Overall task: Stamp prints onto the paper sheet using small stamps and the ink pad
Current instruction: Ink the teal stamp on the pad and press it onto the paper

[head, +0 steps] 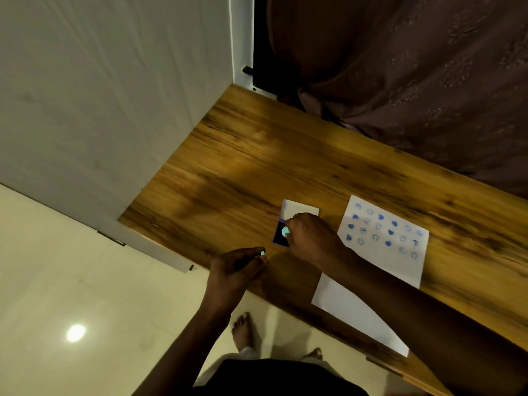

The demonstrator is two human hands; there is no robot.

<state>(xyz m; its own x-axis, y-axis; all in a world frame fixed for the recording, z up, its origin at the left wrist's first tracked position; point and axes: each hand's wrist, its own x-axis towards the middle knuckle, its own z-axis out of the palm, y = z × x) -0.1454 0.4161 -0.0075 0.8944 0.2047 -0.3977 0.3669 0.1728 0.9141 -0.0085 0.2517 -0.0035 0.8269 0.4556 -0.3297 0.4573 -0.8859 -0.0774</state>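
- Wood-grain table (285, 155) fills the middle of my view, set against a white wall (100, 95) with a dark curtain (414, 67) along its far edge and pale floor tiles (71, 281) below.
- On the table I see the sheet (383, 244), white, lying flat to the right of the pad and hanging a little past the near table edge.
- Its far half carries rows of small blue prints (388, 231): some are solid blue blobs, others paler round marks that look like faces. The near half of the sheet is blank.
- I can see the pad (278, 235) just left of the sheet: a small case lying open, dark ink square toward me, its white lid (300, 210) folded back away from me.
- My right hand (311, 238) reaches across the sheet's corner and is closed on a stamp (285, 231) with a light teal round top, held down at the ink square; I cannot tell whether it is touching the ink.
- My left hand (237, 267) hangs at the near table edge, apart from the pad, fingertips pinched narrowly on a second stamp (262, 253), only a small teal bit showing.
- I can read no writing or brand anywhere; a faint mark on the lid's left edge is too blurred.
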